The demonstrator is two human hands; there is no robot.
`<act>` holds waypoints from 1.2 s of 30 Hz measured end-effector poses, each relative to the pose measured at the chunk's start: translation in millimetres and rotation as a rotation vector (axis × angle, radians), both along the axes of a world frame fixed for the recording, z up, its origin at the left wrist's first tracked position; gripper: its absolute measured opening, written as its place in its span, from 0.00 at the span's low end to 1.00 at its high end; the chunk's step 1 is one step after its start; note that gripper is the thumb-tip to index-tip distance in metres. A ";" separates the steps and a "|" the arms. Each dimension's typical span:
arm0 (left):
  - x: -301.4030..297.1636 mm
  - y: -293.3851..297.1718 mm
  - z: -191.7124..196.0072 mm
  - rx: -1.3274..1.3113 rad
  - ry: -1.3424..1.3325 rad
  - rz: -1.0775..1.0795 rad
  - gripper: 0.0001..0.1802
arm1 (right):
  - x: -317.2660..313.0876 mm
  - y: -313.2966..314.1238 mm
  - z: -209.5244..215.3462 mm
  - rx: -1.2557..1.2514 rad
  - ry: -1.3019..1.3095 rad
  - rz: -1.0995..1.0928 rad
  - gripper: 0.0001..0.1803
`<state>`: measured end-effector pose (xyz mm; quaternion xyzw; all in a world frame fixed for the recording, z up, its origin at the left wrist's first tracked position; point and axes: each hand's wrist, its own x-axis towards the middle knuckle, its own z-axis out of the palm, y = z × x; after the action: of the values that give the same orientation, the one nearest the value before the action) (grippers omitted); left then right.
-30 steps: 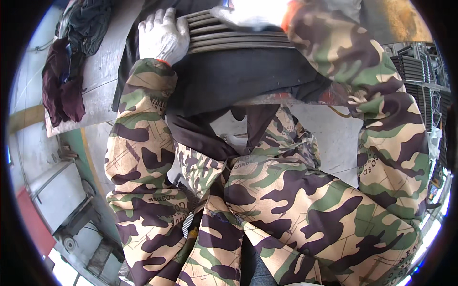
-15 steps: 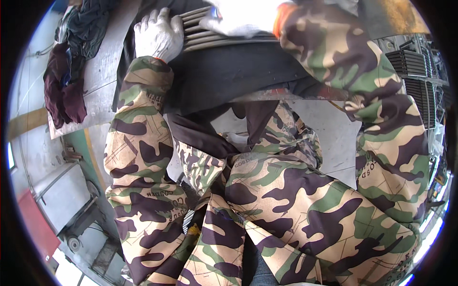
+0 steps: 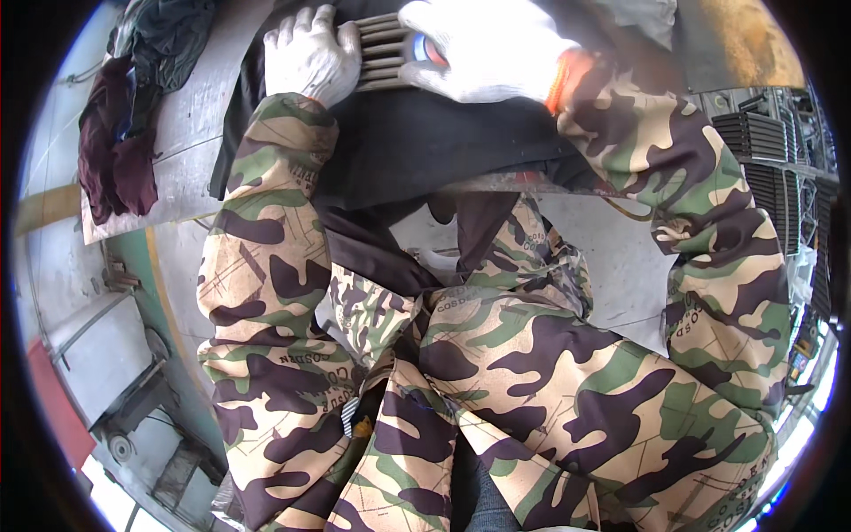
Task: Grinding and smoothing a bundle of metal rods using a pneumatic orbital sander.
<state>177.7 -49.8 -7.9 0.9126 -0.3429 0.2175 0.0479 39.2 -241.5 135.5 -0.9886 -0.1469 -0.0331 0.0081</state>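
Up at twelve o'clock, a grey ribbed part lies on a black cloth spread over the metal table. The gloved left hand rests on its left end, fingers together and flat. The gloved right hand covers its right end, fingers curled over it. Dark rags lie at ten o'clock.

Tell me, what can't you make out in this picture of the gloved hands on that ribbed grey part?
Head view only:
- Ribbed grey part: far end cut off by the top edge, right end under the right hand.
- Left hand: fingertips at the frame edge.
- Red-blue thing under the right glove: too hidden to identify.
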 end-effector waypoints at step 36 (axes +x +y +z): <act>3.8 -5.2 -1.7 -0.261 0.056 -0.047 0.23 | 6.1 14.4 5.7 -0.003 0.009 -0.009 0.20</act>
<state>181.5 -55.0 -9.6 0.8960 -0.3315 0.2335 0.1808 45.3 -227.1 141.3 -0.9894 -0.1425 -0.0284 0.0073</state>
